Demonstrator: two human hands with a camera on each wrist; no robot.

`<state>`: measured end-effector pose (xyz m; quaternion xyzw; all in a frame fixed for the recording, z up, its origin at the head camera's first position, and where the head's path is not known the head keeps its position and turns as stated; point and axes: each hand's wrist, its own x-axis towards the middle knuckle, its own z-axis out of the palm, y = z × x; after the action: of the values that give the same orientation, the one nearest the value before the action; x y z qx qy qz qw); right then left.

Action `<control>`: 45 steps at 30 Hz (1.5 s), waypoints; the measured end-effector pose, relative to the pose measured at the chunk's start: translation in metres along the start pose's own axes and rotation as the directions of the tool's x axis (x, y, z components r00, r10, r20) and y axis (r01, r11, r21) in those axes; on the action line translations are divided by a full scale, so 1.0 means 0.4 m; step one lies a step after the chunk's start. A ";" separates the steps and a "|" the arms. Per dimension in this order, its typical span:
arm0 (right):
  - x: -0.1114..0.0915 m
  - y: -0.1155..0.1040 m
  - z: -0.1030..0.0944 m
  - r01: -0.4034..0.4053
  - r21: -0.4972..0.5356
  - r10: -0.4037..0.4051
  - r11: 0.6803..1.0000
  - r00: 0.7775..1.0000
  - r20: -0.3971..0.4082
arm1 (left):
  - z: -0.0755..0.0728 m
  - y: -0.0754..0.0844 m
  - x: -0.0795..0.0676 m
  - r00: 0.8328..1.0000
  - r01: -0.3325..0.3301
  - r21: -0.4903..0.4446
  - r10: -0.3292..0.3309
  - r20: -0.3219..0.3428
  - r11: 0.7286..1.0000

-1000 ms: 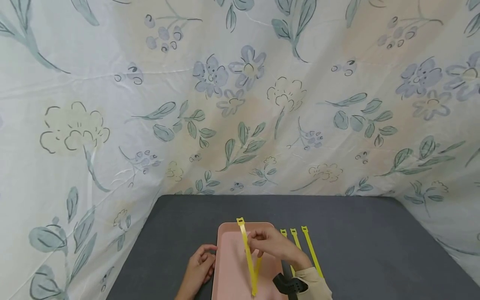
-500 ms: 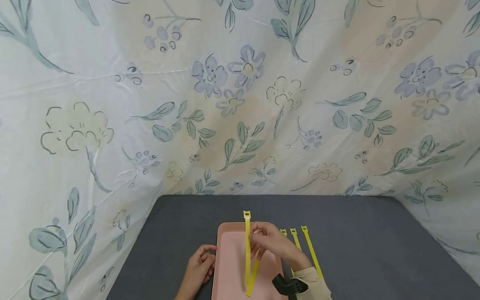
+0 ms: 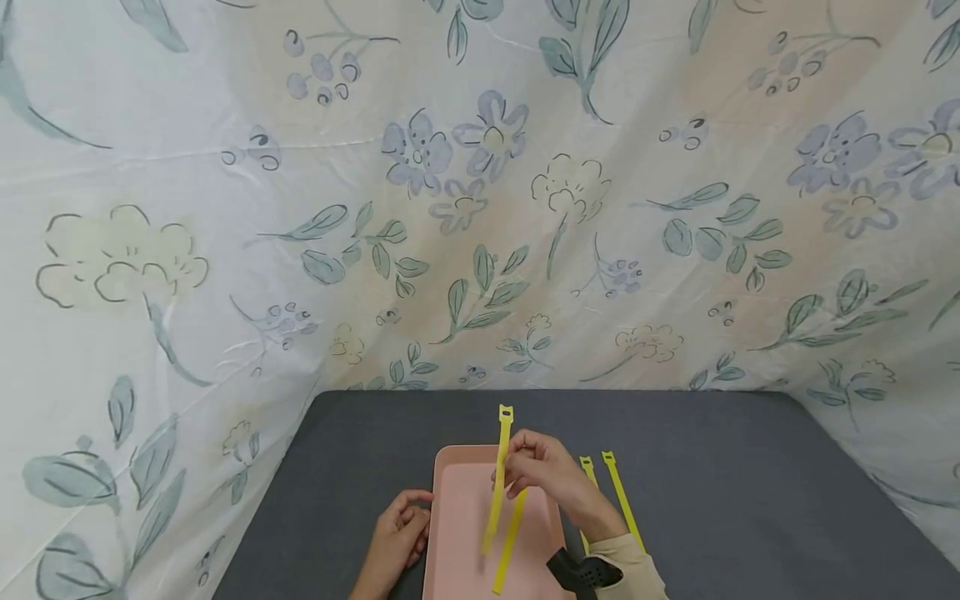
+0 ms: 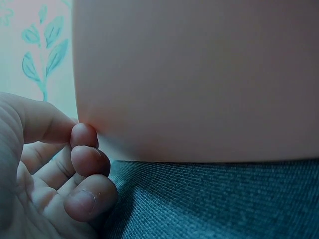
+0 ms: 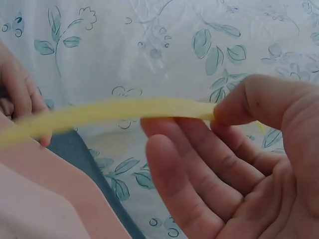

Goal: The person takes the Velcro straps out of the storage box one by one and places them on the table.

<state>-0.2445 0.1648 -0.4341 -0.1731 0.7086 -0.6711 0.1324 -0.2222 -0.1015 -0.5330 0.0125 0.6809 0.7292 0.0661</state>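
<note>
My right hand [image 3: 543,471] pinches a yellow cable tie [image 3: 500,475] between thumb and fingers, just below its slotted head. The tie stands near upright over the pink tray [image 3: 457,525], its lower end blurred. In the right wrist view the tie's strap [image 5: 109,112] reaches left from the fingertips. A second yellow tie [image 3: 512,542] lies slanted in the tray, its upper part behind the hand. My left hand [image 3: 397,533] rests at the tray's left edge. Its fingers bend loosely, with the fingertips [image 4: 83,135] right at the rim in the left wrist view.
On the dark table [image 3: 712,500], right of the tray, two more yellow ties lie side by side, a nearer tie [image 3: 588,471] and an outer tie [image 3: 621,500]. My right forearm crosses part of them. A flowered cloth [image 3: 480,208] hangs behind and beside the table.
The held tie has risen and shifted right, its head tipping from left to slightly right. The second tie in the tray shows more. A tie beside the tray is now hidden. The left hand stays put.
</note>
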 end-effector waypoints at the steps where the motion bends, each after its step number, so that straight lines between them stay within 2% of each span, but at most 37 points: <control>1: -0.001 -0.003 0.000 -0.002 0.010 0.003 1.000 1.000 -0.010 | 0.000 0.000 0.000 1.000 0.000 0.002 0.000 0.000 1.000; 10: -0.006 -0.019 -0.002 0.001 0.033 0.001 0.999 0.999 -0.047 | 0.002 -0.002 0.001 1.000 -0.016 0.023 0.015 0.017 1.000; 17: -0.006 -0.032 -0.003 0.008 0.021 -0.006 1.000 0.997 -0.075 | 0.008 -0.001 0.003 1.000 0.002 0.011 -0.002 -0.007 1.000; 25: -0.013 -0.046 -0.011 0.008 0.049 -0.002 0.999 0.992 -0.123 | 0.012 -0.004 0.003 1.000 -0.010 0.004 0.010 -0.013 1.000; 39: -0.030 -0.059 -0.068 0.042 0.057 -0.029 0.997 0.980 -0.198 | 0.018 -0.003 0.005 1.000 0.002 0.013 -0.002 -0.020 1.000; 45: -0.034 -0.068 -0.100 0.072 0.055 -0.060 0.996 0.978 -0.201 | 0.017 0.000 0.009 1.000 0.008 0.028 -0.007 -0.028 1.000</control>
<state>-0.2471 0.2058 -0.4051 -0.1244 0.6911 -0.7106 0.0439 -0.2249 -0.0942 -0.5327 0.0007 0.6919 0.7196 0.0590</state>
